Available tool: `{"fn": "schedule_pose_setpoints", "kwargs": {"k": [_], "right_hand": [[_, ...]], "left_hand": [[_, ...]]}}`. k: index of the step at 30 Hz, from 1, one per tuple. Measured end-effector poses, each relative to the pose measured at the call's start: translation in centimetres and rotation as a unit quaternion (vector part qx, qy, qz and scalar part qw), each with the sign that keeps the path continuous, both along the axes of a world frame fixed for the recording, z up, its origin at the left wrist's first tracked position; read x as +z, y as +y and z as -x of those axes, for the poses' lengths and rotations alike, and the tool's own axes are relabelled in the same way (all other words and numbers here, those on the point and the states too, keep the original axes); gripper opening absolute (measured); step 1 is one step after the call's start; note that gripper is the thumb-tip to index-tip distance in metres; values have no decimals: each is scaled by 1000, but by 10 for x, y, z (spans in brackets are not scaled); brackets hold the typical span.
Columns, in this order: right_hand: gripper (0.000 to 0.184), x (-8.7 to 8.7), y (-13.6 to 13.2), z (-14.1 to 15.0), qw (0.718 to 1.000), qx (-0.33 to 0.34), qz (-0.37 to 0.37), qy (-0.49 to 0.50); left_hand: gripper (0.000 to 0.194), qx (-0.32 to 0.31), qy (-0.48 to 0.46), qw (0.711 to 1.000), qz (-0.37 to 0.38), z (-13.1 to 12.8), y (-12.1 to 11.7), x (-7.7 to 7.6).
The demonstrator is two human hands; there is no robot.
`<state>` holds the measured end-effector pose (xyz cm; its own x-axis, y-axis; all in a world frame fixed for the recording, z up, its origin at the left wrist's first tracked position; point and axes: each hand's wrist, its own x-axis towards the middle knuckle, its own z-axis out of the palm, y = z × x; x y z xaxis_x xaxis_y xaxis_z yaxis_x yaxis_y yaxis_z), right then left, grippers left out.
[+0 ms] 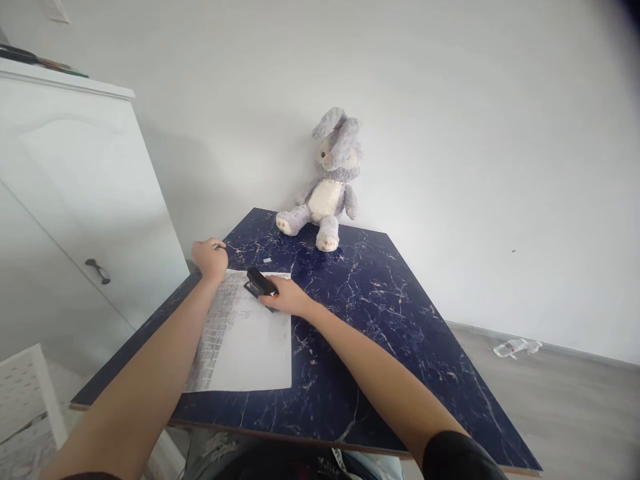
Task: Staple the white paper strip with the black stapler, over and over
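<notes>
A white sheet of paper [245, 337] lies on the dark blue marbled table [380, 313], near its left edge. My right hand [286, 296] grips a black stapler [259, 283] that rests on the paper's far edge. My left hand [210, 258] sits at the paper's far left corner with its fingers curled around something small and dark that I cannot make out.
A grey plush rabbit [327, 180] sits at the table's far edge against the white wall. A white cabinet [75, 200] stands close on the left. A crumpled plastic bottle [515, 347] lies on the grey floor at right. A white perforated panel [25, 393] shows at bottom left.
</notes>
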<state>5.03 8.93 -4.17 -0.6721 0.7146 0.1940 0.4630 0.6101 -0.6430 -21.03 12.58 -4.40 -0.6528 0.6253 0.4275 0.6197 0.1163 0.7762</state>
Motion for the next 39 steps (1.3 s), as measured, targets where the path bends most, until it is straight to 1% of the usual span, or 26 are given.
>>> {"fn": "schedule_pose_setpoints", "kwargs": {"k": [2,3,6,8,10,12,13,15,16,17,19,20,21,24,26,29,31,34,39], "right_hand": [[36,-3,-11,-2,999,-5,-23,-28],[34,-3,-15,-4,999,-4,-30,-31],[36,2,-19,-21,999,5,-44,-18],[40,7,-22,-45,999,-1,-49,-5],[44,10,-28,-75,999,-1,-39,-6],[48,14,-37,-104,1000,-3,-25,-10],[50,15,-41,-116,1000,-6,-21,-12],[50,17,-49,-133,1000,-10,-24,-8],[46,17,-51,-139,999,-11,-32,-1],[40,18,-53,-143,999,-13,-43,8],[24,22,-52,-151,997,-30,-69,34],[20,25,-49,-157,994,-57,-80,53],[20,28,-46,-164,989,-95,-84,74],[28,35,-30,-194,967,-210,-69,125],[31,35,-18,-215,958,-253,-56,120],[29,24,-1,-237,954,-287,-41,78],[27,15,9,-246,957,-286,-18,53],[25,5,18,-253,967,-254,12,33],[30,2,22,-261,980,-188,47,51]], "left_hand": [[28,26,28,999,-13,-8,-1,3],[30,25,44,999,-15,-11,-2,6],[33,-24,85,996,-8,-23,-6,13],[34,-66,110,992,-5,-34,-9,17],[35,-126,142,982,-6,-50,-11,18],[34,-211,176,961,-1,-73,-15,18],[33,-263,192,946,6,-86,-19,17],[30,-365,221,904,27,-115,-29,15],[29,-407,234,882,34,-130,-34,13],[28,-435,244,866,36,-144,-40,11],[26,-470,262,841,44,-166,-50,5],[27,-475,273,835,51,-174,-53,1],[27,-477,285,829,60,-180,-55,-3],[36,-493,327,801,93,-186,-57,-15],[42,-510,347,780,106,-185,-57,-19],[40,-525,355,766,105,-183,-58,-16],[38,-536,354,759,100,-184,-60,-11],[36,-540,361,756,80,-185,-62,-3],[38,-544,385,744,46,-185,-63,0]]}}
